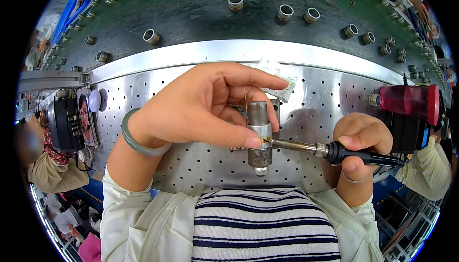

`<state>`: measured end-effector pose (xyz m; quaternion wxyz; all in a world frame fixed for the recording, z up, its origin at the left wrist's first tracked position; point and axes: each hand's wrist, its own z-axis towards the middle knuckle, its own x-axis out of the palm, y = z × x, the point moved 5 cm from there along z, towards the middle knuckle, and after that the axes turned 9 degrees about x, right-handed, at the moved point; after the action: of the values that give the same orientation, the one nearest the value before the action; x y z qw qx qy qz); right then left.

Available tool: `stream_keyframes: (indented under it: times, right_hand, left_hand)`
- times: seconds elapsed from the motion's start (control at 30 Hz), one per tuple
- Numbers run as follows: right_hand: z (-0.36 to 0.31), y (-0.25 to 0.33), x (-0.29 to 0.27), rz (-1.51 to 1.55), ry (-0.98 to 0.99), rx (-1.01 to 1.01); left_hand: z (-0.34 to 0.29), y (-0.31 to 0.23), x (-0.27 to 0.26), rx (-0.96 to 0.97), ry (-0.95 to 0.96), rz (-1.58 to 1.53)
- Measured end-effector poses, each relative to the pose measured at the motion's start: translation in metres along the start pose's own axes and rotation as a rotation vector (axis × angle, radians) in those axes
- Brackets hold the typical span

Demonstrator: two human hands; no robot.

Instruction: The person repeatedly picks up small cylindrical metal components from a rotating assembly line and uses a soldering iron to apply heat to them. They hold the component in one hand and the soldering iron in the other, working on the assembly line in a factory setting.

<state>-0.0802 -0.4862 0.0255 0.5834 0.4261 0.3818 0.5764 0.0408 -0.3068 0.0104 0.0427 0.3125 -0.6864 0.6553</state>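
Left hand (201, 106), index free, pinches the metal ring (261, 131) on a cylindrical mandrel (258, 112) above the bench (191, 171), apparently to steady it; right hand (364, 135) curled round the soldering iron (301, 147), tip at the ring, presumably for control.

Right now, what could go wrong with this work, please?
The left hand has its thumb close to the tip of the iron; if hot, it could burn the thumb should the right hand slip. The left hand also grips the ring, so a twitch might shift it against the tip.
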Motion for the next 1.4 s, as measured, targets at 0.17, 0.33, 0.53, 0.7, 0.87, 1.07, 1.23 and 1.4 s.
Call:
stream_keyframes:
  times: [0.17,0.33,0.53,0.7,0.87,1.07,1.23,1.4]
  right_hand:
    - [-0.002,-0.001,0.000,0.077,-0.027,0.024]
    - [-0.003,-0.003,-0.003,0.179,-0.088,0.051]
    - [-0.005,-0.006,-0.006,0.184,-0.114,0.036]
    - [-0.007,-0.006,-0.006,0.184,-0.115,0.079]
    - [-0.005,-0.007,-0.006,0.111,-0.094,0.086]
    - [-0.005,-0.007,-0.006,0.229,-0.120,0.124]
    - [-0.006,-0.008,-0.007,0.250,-0.125,0.124]
    - [-0.006,-0.009,-0.007,0.221,-0.100,0.141]
  left_hand:
    - [0.001,0.002,0.000,-0.013,0.005,-0.017]
    - [0.003,0.007,-0.005,-0.012,0.058,-0.052]
    - [0.004,0.008,-0.016,0.103,0.064,-0.056]
    - [0.004,0.006,-0.006,0.019,0.030,-0.087]
    - [0.006,0.012,-0.007,0.009,0.041,-0.063]
    - [0.007,0.010,-0.005,0.008,0.053,-0.092]
    - [0.008,0.010,-0.005,0.013,0.054,-0.091]
    - [0.008,0.009,-0.004,0.008,0.055,-0.094]
